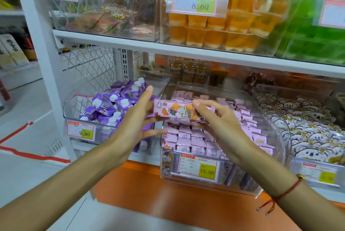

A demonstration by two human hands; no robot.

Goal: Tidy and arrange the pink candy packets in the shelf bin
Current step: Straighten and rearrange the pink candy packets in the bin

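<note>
A clear plastic shelf bin (265,184) on the lower shelf is filled with rows of small pink candy packets (188,137). Both hands hold a stack of pink packets (179,112) with orange cartoon print just above the bin's left half. My left hand (138,117) supports the stack's left end, fingers mostly straight, thumb out toward the bin. My right hand (214,117) grips the stack's right end, fingers curled over its top. A price tag reading 15.80 (198,168) hangs on the bin's front.
Left of it stands a bin of purple cartons (110,105) tagged 9.90. To the right lies a bin of white cartoon-print packets (308,128). The white shelf board (168,48) above carries bins of orange jelly cups (224,31) and green items. An orange ledge runs below.
</note>
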